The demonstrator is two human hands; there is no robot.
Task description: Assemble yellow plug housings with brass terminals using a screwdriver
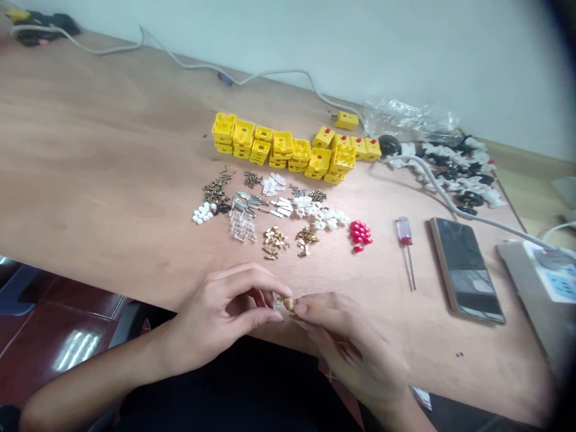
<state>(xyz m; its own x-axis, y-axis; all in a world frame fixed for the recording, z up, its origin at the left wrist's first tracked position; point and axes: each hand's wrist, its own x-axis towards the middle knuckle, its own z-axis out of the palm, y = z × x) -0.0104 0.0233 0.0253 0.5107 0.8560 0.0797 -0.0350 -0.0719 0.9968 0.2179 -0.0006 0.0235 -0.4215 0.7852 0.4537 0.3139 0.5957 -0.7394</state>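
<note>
My left hand and my right hand meet at the near edge of the wooden table. Both are closed in a pinch on one small clear plastic piece with a brass part held between their fingertips. Just beyond the hands lie sorted heaps: brass contacts, clear plastic pieces, white plastic bits, small screws and red caps. A row of yellow plastic housings stands behind the heaps.
A red-handled screwdriver and a dark phone lie to the right. A pile of black and white parts with a clear bag sits at the back right. White cables run along the wall. A power strip is at far right.
</note>
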